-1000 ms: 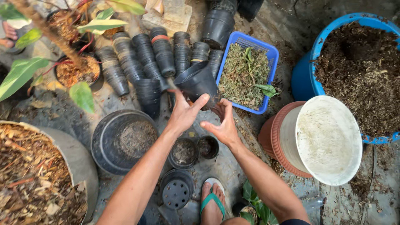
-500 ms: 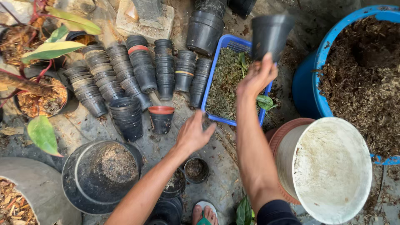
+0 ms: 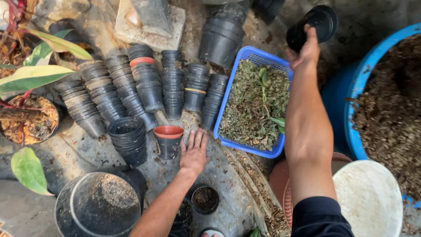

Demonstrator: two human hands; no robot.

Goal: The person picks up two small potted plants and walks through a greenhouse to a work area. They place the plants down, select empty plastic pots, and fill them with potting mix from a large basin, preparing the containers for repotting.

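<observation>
A small black nursery pot (image 3: 313, 26) is gripped in the right hand (image 3: 302, 52) and held raised above the far corner of the blue basket (image 3: 245, 57), beside the blue tub of brown potting mix (image 3: 386, 114); the pot appears empty, so filling is judged not yet done. The left hand (image 3: 193, 153) is laid flat and open on the ground (image 3: 228, 175), fingers spread, holding nothing, just beside a short stack of black pots topped with an orange-rimmed pot (image 3: 169, 141). Much of the sorting looks finished: about six rows of nested black pots (image 3: 144, 87) are laid on their sides across the far part of the ground, and one upright stack (image 3: 128, 140) stands at the near end of them. One larger stack of black pots (image 3: 221, 39) is seen farther back. In the basket a single heap of green plant cuttings (image 3: 254, 105) is held, seemingly still unplanted. One small pot with soil (image 3: 205, 199) is stood near the left forearm, one large black pot (image 3: 98, 206) at the near left, and one white lid (image 3: 368, 197) over a terracotta-coloured pot at the near right. Exact pot counts within the stacks cannot be told.
</observation>
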